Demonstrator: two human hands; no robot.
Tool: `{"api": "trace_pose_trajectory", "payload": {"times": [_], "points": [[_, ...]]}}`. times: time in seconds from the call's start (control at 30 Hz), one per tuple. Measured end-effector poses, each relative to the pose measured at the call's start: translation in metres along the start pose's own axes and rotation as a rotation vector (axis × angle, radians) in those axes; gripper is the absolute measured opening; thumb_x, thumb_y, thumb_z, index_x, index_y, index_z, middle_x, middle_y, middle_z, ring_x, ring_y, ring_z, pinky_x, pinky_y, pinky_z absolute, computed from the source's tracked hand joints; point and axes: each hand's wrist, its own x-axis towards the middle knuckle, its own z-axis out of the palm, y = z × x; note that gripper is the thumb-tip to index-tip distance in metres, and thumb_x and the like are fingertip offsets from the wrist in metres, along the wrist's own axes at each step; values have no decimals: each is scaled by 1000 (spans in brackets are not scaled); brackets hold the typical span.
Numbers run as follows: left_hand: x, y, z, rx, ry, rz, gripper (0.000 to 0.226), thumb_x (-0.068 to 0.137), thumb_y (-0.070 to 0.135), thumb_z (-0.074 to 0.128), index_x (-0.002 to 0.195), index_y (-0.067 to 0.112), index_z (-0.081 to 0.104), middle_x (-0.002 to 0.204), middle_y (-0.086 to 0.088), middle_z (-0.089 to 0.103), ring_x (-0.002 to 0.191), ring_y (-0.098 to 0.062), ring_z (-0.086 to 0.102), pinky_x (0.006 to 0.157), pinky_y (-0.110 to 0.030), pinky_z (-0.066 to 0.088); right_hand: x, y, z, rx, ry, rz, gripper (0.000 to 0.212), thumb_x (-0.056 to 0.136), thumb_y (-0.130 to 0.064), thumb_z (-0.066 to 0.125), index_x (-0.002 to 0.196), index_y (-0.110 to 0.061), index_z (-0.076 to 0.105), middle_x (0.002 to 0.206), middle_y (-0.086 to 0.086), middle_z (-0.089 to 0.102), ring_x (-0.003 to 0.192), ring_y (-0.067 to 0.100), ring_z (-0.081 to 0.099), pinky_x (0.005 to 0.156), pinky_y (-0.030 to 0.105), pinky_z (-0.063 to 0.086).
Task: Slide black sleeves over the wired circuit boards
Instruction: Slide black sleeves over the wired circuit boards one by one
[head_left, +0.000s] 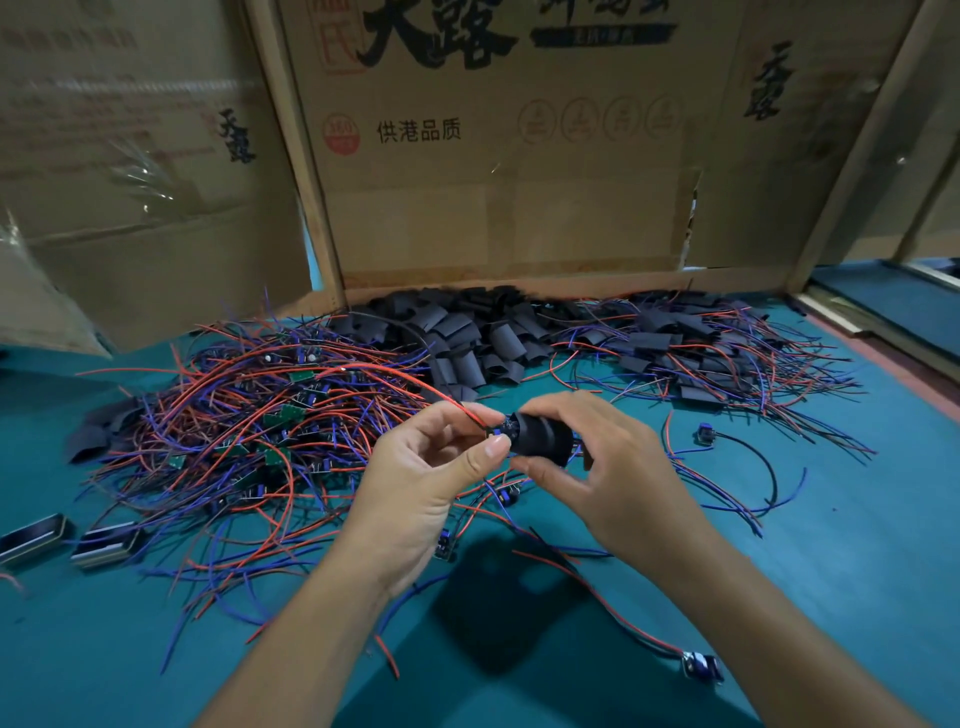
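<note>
My left hand (426, 483) pinches one end of a small wired circuit board (508, 429) between thumb and fingers; its red wire arcs up and left. My right hand (613, 467) grips a black sleeve (543, 439) that covers most of that board. Both are held above the teal table (857, 571). A heap of loose black sleeves (467, 332) lies at the back centre. A tangle of unsleeved boards with red and blue wires (249, 415) is at the left. Sleeved boards with wires (696, 353) are piled at the back right.
Cardboard panels (493, 156) on a wooden frame wall off the back. Two flat metal pieces (104, 543) lie at the left edge. Single wired boards lie loose at the right (704, 434) and near the front (701, 665).
</note>
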Motion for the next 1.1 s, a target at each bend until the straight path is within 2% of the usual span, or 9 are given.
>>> {"api": "trace_pose_trajectory", "payload": {"times": [0.13, 0.27, 0.4, 0.47, 0.6, 0.67, 0.77, 0.93, 1.1], "points": [[1, 1, -1, 2, -17, -31, 22, 72, 19, 85, 92, 18, 78, 87, 0, 73, 79, -12, 66, 77, -19, 53, 1, 0, -4, -23, 2, -11, 29, 82, -22, 76, 109, -19, 65, 99, -7, 62, 91, 12, 55, 83, 26, 44], [1, 6, -5, -45, -38, -78, 18, 77, 19, 74, 94, 13, 78, 90, -8, 74, 83, -16, 70, 75, -21, 56, 1, 0, -5, -11, -5, -15, 31, 82, -20, 76, 111, -18, 65, 102, -7, 63, 93, 14, 57, 85, 30, 46], [1, 5, -4, -33, -23, -55, 8, 73, 18, 77, 81, 15, 76, 81, -3, 70, 72, -14, 68, 69, -20, 55, 2, -1, -4, -13, -23, -50, 31, 82, -20, 76, 111, -17, 65, 104, -5, 64, 96, 16, 58, 86, 31, 46], [1, 0, -3, -5, -4, -32, 10, 73, 15, 82, 80, 17, 75, 76, -2, 67, 64, -12, 61, 66, -18, 51, 1, -2, -3, -15, -40, -69, 32, 82, -19, 76, 111, -17, 65, 104, -5, 63, 97, 17, 58, 86, 33, 47], [2, -9, 2, -40, 40, -45, 12, 75, 10, 78, 83, 16, 71, 72, -2, 63, 60, -12, 53, 63, -18, 48, 0, -1, -3, -8, -48, -81, 30, 83, -22, 74, 112, -17, 65, 102, -6, 63, 95, 15, 58, 84, 33, 47], [2, -10, 3, -70, 46, -71, 21, 74, 9, 80, 88, 8, 65, 70, -3, 61, 57, -14, 52, 61, -18, 48, 0, -1, -2, -9, -48, -86, 30, 84, -23, 72, 113, -16, 65, 102, -5, 63, 94, 15, 58, 83, 32, 47], [1, -8, 5, -159, 36, -147, 26, 70, 10, 73, 91, 4, 58, 66, -6, 59, 53, -13, 53, 56, -18, 49, -2, -3, 1, -38, -53, -101, 28, 86, -22, 65, 113, -13, 65, 101, -3, 63, 93, 18, 58, 82, 32, 48], [1, -7, 7, -204, 31, -236, 18, 73, 8, 67, 87, 7, 56, 65, -6, 56, 51, -11, 52, 51, -18, 48, -3, -2, 4, -102, -103, -107, 29, 88, -19, 63, 116, -10, 64, 103, 2, 64, 95, 23, 58, 82, 36, 48], [1, -8, 7, -206, 41, -329, 16, 74, 6, 67, 83, 10, 55, 58, -2, 53, 48, -9, 49, 48, -18, 42, -5, 1, 6, -146, -136, -109, 28, 89, -20, 62, 115, -10, 64, 103, 4, 64, 96, 26, 58, 82, 35, 44]]}}
